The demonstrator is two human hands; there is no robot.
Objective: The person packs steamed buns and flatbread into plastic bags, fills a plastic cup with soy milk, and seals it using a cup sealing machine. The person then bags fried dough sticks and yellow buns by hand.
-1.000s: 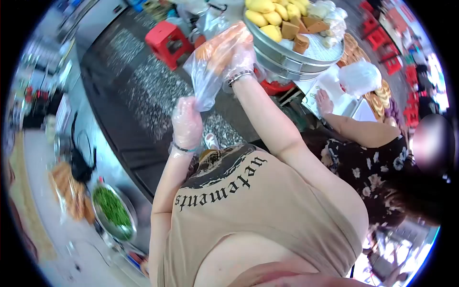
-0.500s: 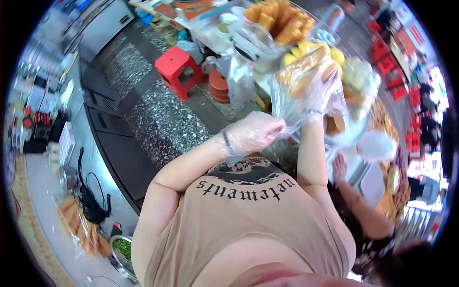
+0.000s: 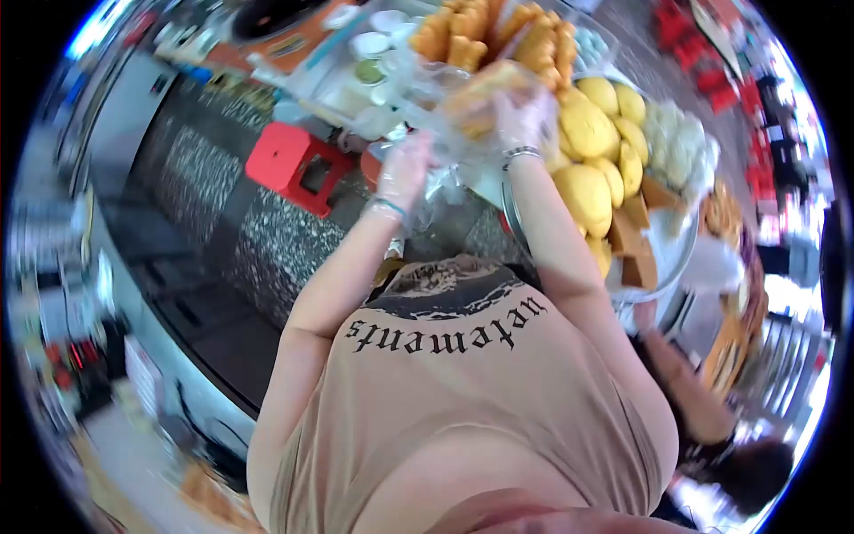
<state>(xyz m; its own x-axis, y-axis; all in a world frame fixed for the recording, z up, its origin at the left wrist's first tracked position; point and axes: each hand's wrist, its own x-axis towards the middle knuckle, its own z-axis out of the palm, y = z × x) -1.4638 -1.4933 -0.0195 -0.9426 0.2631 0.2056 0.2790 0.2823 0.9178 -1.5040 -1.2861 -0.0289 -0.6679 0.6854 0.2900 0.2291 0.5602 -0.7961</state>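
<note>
My right hand (image 3: 525, 125), in a clear plastic glove with a beaded bracelet at the wrist, is closed on a clear bag of golden-brown bread (image 3: 480, 98). Left of the bag is my gloved left hand (image 3: 405, 173); its fingers are smeared by motion, and whether they grip the plastic cannot be made out. Fried dough sticks (image 3: 463, 36) stand just beyond the bag. Yellow buns (image 3: 587, 129) and brown cake pieces (image 3: 630, 245) lie to its right on a round metal tray (image 3: 687, 254).
A red stool (image 3: 289, 165) stands on the speckled floor at the left. Lidded cups (image 3: 369, 44) are on the table ahead. Another person's arm (image 3: 689, 387) reaches in at the lower right, near a white plastic bag (image 3: 714, 264). A dark-fronted counter (image 3: 196, 311) runs along the left.
The bagged bread has moved left and away from me with my right hand, toward the dough sticks. My left hand has shifted left and forward. The view has also shifted.
</note>
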